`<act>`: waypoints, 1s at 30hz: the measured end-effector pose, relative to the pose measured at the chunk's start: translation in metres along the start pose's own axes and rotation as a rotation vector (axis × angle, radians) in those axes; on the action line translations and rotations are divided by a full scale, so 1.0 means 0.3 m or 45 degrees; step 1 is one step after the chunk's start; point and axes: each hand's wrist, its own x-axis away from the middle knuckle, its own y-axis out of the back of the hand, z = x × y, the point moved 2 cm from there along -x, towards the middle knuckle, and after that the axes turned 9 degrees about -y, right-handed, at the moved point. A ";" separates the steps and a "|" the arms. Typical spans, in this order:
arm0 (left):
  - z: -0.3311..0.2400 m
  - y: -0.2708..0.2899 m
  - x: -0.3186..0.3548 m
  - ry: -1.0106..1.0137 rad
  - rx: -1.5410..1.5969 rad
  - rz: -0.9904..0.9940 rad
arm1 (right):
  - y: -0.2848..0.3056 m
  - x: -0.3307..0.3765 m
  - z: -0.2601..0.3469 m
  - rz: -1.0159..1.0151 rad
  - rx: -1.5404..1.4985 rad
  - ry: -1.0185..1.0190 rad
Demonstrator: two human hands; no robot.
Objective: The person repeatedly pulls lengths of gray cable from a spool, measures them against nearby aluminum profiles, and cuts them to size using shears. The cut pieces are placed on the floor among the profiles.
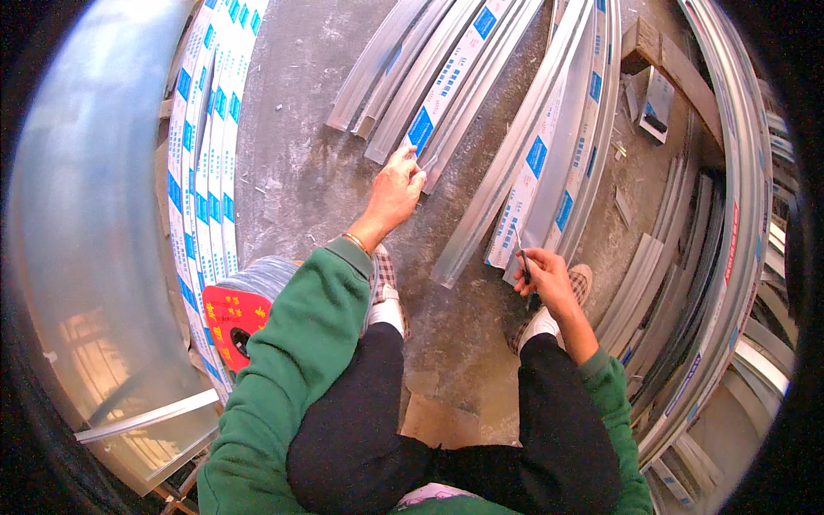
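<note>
My left hand [396, 190] is at the near end of a long metal profile [446, 81] covered in white film with blue patches. Its fingers are drawn together, and what they pinch is too small to make out. In my right hand [549, 279] is a pair of scissors [524, 257], dark-handled, with the blades pointing away from me. They are close to the near ends of a second bundle of profiles [525, 184], some bare grey, some film-covered.
On the left stands a spool [236, 322] with a red label, beside upright film-wrapped profiles [206, 172] and a large shiny sheet [81, 215]. Wooden blocks [674, 69] and stacked profiles [734, 240] line the right. Cardboard [439, 421] lies on the floor between my legs.
</note>
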 end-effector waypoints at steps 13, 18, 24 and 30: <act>0.111 0.055 -0.032 0.142 0.059 -0.153 | 0.002 0.001 0.000 0.001 0.008 0.011; 0.074 0.051 -0.006 0.168 0.080 -0.168 | 0.001 0.002 -0.003 -0.001 0.010 0.006; -0.019 0.047 0.012 0.103 0.200 -0.202 | -0.007 0.006 0.005 0.012 -0.016 0.113; -0.086 0.053 0.030 0.294 0.541 -0.025 | -0.010 0.009 -0.001 -0.005 -0.098 0.116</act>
